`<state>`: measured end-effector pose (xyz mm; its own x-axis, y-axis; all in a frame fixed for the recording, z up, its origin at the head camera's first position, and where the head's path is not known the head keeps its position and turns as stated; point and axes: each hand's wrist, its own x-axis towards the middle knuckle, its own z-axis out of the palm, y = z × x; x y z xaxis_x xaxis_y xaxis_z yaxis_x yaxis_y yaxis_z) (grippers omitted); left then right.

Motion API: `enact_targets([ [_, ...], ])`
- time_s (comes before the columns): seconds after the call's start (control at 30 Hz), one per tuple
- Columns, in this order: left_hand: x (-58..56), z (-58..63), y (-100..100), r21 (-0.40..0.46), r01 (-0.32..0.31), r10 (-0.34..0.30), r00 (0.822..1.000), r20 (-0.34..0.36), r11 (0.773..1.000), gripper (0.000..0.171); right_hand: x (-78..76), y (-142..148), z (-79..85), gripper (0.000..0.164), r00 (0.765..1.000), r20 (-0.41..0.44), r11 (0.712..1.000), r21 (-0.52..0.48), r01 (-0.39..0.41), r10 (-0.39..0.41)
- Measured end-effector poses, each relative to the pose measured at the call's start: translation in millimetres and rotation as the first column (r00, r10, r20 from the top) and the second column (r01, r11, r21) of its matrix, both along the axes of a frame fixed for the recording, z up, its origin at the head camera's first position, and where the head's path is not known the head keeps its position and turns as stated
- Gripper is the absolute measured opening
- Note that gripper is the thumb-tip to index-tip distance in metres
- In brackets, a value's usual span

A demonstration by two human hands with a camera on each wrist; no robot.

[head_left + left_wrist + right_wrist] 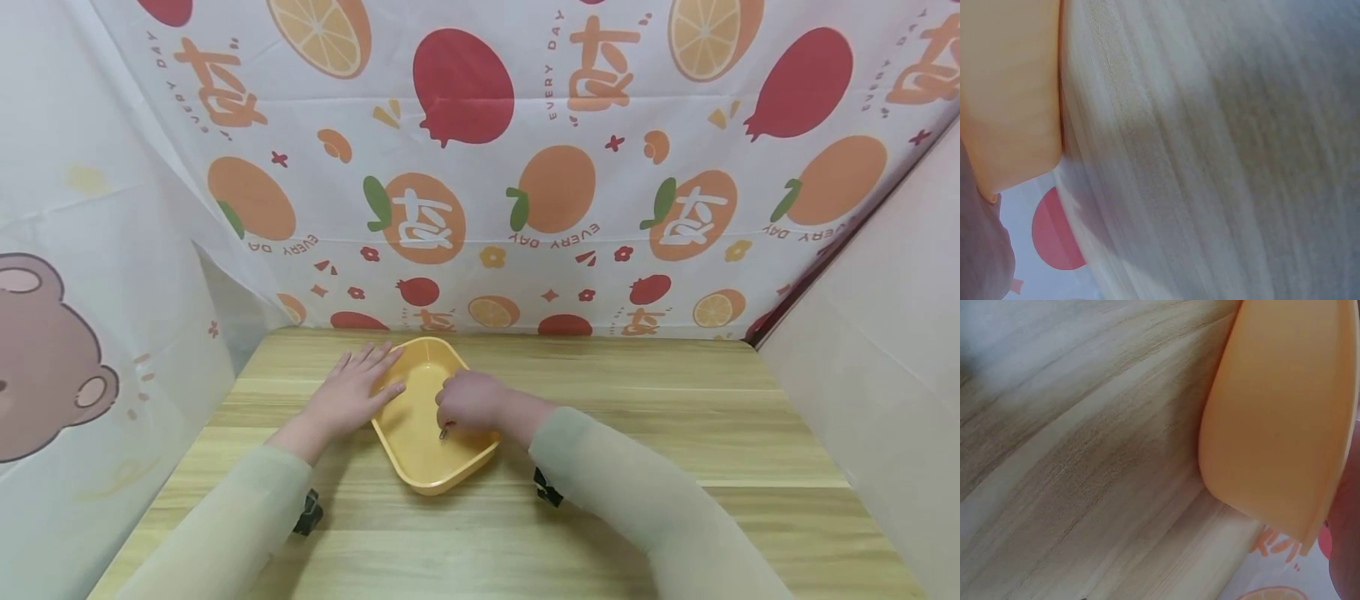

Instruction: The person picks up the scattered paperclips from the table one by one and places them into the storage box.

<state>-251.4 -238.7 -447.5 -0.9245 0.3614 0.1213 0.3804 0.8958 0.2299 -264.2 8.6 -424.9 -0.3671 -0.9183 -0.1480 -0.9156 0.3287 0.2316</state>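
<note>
A yellow rectangular tray (pixel 417 421) with rounded corners lies at a slant on the table. My left hand (pixel 351 398) rests over its left rim, fingers spread and straight, the thumb reaching inside. Over the tray's right side, my right hand (pixel 471 402) has its fingers curled and pinches a small, thin, silvery piece (pixel 443 432), whose tip points down at the tray floor. The fingers hide most of this piece, and I cannot tell its kind. Both wrist views show the tray's outer wall (pixel 1010 94) at close range, with part of each hand at the edge.
The light wooden table (pixel 660 417) extends around the tray. Behind it hangs a white cloth (pixel 495 192) printed with fruit; more pale cloth covers the left and right sides. Dark wrist mounts (pixel 308 512) sit under both sleeves.
</note>
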Motion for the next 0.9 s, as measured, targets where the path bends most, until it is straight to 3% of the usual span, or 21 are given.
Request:
enact_targets([
  [0.4,-0.8,-0.1,0,-0.007,-0.002,0.003,1.0,0.002,1.0,0.068,1.7,-3,-2.1,0.012,1.0,-0.027,1.0,0.031,0.004,-0.003],
  [0.9,-0.2,-0.4,1,0.002,-0.003,0.003,1.0,0.017,1.0,0.068,-1.7,14,11.7,0.015,1.0,0.028,0.993,-0.122,0.0,0.003],
])
